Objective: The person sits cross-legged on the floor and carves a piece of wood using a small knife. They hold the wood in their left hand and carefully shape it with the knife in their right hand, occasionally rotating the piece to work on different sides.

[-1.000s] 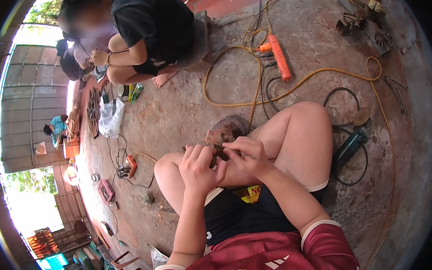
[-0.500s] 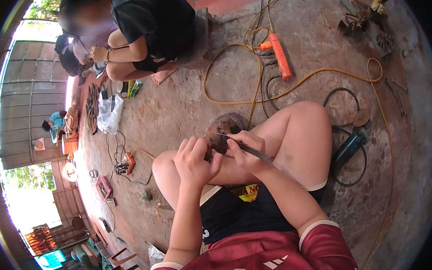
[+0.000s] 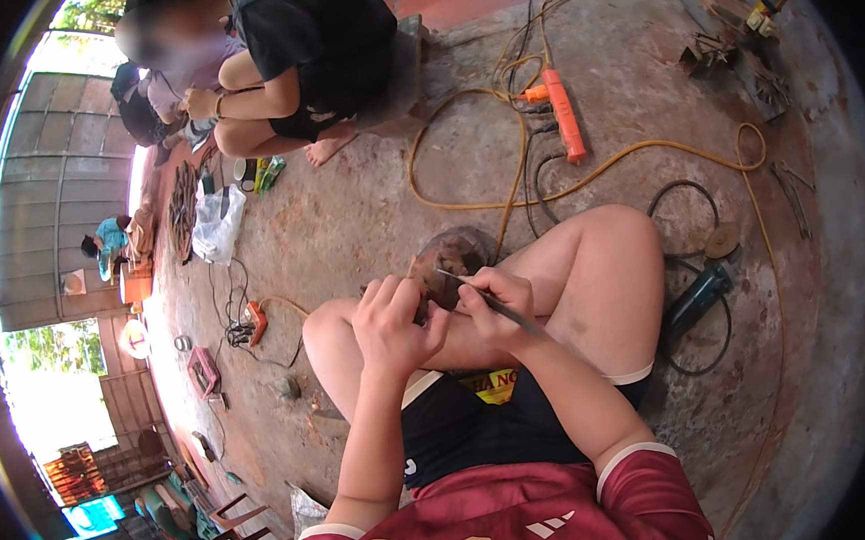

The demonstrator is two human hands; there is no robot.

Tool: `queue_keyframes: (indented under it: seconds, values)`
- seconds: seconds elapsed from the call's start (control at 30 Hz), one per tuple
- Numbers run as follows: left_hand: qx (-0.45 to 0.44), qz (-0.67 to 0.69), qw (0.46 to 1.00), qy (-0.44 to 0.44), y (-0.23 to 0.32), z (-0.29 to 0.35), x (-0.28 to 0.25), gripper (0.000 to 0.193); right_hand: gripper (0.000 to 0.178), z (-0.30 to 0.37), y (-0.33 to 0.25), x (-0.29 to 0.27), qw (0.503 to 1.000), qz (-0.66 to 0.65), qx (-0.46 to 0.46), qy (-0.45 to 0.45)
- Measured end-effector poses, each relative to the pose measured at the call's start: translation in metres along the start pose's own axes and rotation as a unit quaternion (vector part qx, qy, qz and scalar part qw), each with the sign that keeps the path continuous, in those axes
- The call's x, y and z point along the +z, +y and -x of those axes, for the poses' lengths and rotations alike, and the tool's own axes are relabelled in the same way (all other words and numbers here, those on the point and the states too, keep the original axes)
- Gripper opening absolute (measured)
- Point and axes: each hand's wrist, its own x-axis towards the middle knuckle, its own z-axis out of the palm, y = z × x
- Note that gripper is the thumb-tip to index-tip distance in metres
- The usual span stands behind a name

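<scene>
My left hand (image 3: 388, 325) is closed on a small brown piece (image 3: 431, 288), wood-like and irregular in shape, held low over my crossed legs. Its lower part is hidden behind my fingers and thumb. From the right, my right hand (image 3: 498, 310) grips a thin carving tool (image 3: 517, 318), whose dark shaft slants back past my wrist. The tool's narrow metal tip reaches the brown piece, or lies just over it; contact cannot be made out. A round, dusty brown block (image 3: 474, 243) is on the floor just beyond.
Right of my knee is a dark green angle grinder (image 3: 699, 301) with its black cord. An orange power strip (image 3: 564, 117) and looping yellow cable (image 3: 652, 145) lie ahead. A person in black (image 3: 308, 41) crouches far left, near a plastic bag (image 3: 218, 225).
The tool's tip has shifted very slightly with my right hand, and both hands keep their grips. The whole view has tilted a little.
</scene>
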Motion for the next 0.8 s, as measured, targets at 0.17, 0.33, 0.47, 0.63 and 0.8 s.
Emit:
queue_keyframes:
  seconds: [0.17,0.33,0.47,0.63,0.8]
  values:
    - [-0.03,0.034,0.999,0.012,0.002,0.002,-0.001,0.018,0.012,-0.011,-0.003,-0.006,0.967,-0.113,0.229,-0.011]
    - [-0.117,0.062,0.99,-0.042,0.004,0.02,-0.015,0.028,0.017,-0.02,0.017,-0.027,0.994,-0.066,0.05,-0.077]
    - [-0.144,0.123,0.982,-0.013,0.008,0.042,-0.009,0.034,0.014,-0.021,0.01,-0.021,0.981,-0.116,0.131,-0.084]
    - [-0.181,0.114,0.977,-0.008,0.026,0.045,-0.007,0.036,0.011,-0.021,0.002,-0.014,0.99,-0.047,0.12,-0.053]
    - [-0.185,0.162,0.969,-0.012,0.025,0.042,-0.005,0.037,0.014,-0.025,0.006,-0.026,0.967,-0.139,0.175,-0.121]
